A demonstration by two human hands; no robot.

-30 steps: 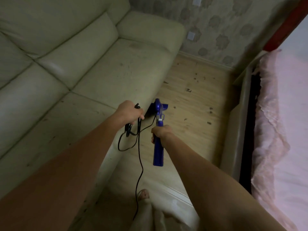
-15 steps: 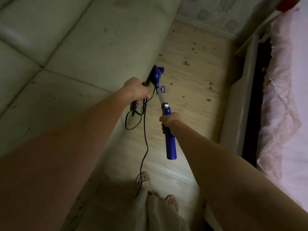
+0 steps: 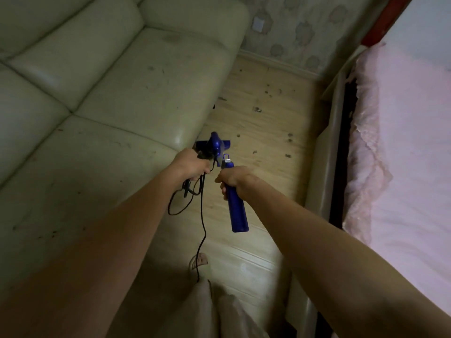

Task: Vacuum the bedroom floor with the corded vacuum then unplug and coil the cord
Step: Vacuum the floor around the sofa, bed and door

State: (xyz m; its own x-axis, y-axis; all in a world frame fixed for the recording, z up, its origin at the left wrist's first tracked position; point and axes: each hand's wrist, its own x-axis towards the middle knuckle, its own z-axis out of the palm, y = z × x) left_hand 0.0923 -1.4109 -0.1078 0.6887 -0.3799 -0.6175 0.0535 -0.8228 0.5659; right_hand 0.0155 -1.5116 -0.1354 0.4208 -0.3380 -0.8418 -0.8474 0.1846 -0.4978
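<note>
- Vacuum work is under way on the strip of wooden floor between sofa and bed; its blue head sits against the sofa's base, about mid-scene.
- Sofa fills the left and hems in the head's sideways travel.
- Left hand grasps gathered loops of the black cord, probably to keep slack out of the head's path; the rest trails near, toward the feet.
- Right hand is clenched around the blue handle, steering.
- Dark crumbs lie scattered farther ahead, not yet picked up.
- Bed with pink bedding walls in the right side.
</note>
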